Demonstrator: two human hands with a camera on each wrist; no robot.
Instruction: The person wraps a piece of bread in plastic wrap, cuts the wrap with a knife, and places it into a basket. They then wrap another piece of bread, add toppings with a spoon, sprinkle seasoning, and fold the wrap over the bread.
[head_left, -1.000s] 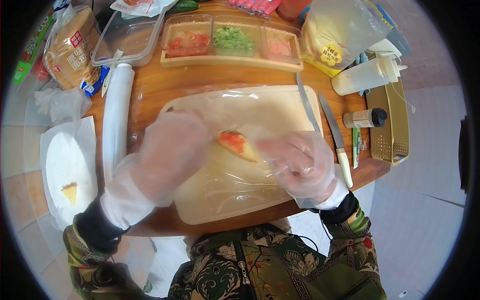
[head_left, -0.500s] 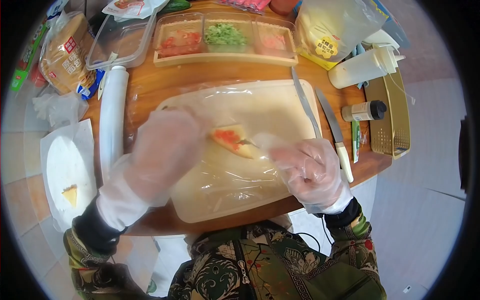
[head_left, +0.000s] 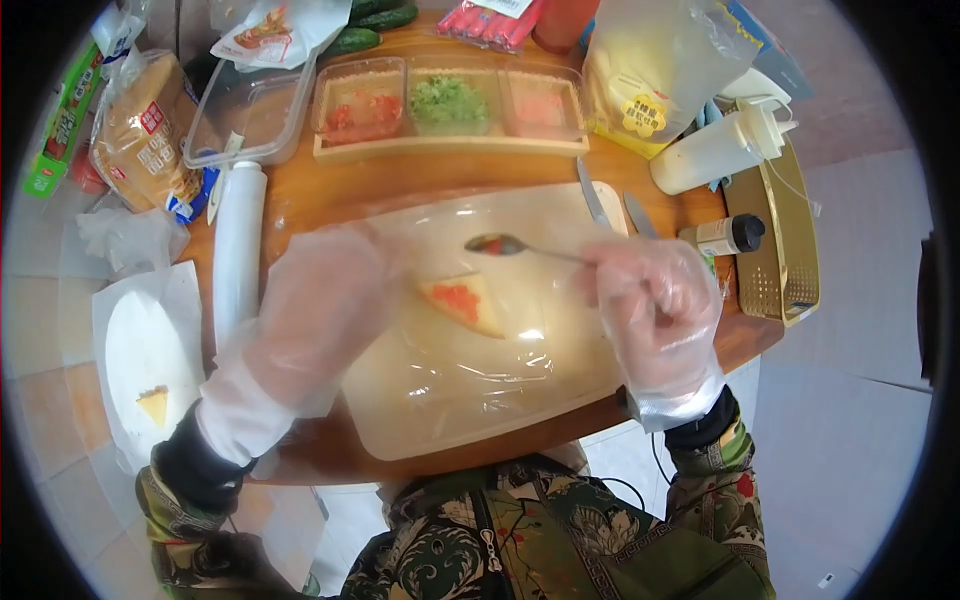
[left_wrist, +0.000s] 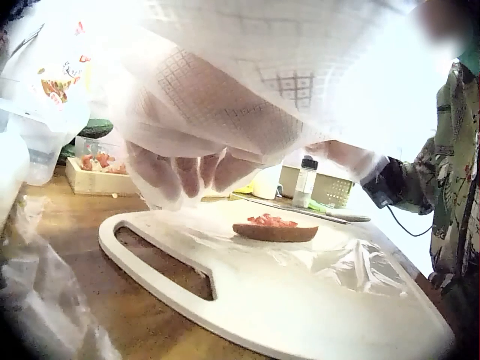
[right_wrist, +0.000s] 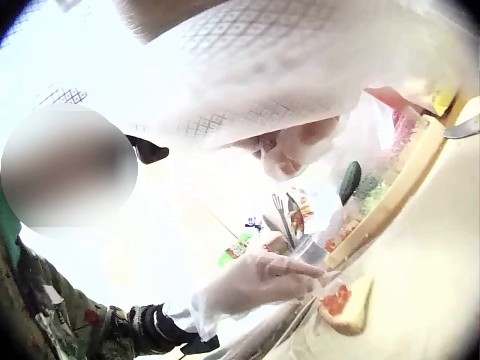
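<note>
A wedge-shaped piece of bread [head_left: 485,314] with chopped red bits on it lies on the film-covered white cutting board [head_left: 420,420]. My gloved right hand [head_left: 660,320] pinches the handle of a metal spoon [head_left: 496,245], whose bowl, with a little red in it, is beyond the bread in the head view. To the left of the bread is my gloved left hand [head_left: 325,310], holding nothing. Its fingers [left_wrist: 187,176] hang loosely bent in the left wrist view. The right wrist view shows this left hand [right_wrist: 255,285] close beside the bread [right_wrist: 352,307], its fingers rather straight.
Behind the board, a wooden tray [head_left: 450,146] holds tubs of red, green and pink bits. Knives [head_left: 590,190] lie at the right, near a shaker [head_left: 725,236] and squeeze bottle [head_left: 710,155]. A film roll [head_left: 238,250] and white plate [head_left: 125,340] are at the left.
The spoon has come away from the bread, moving up in the head view with my right hand, which also shifted right. My left hand has stayed beside the bread.
</note>
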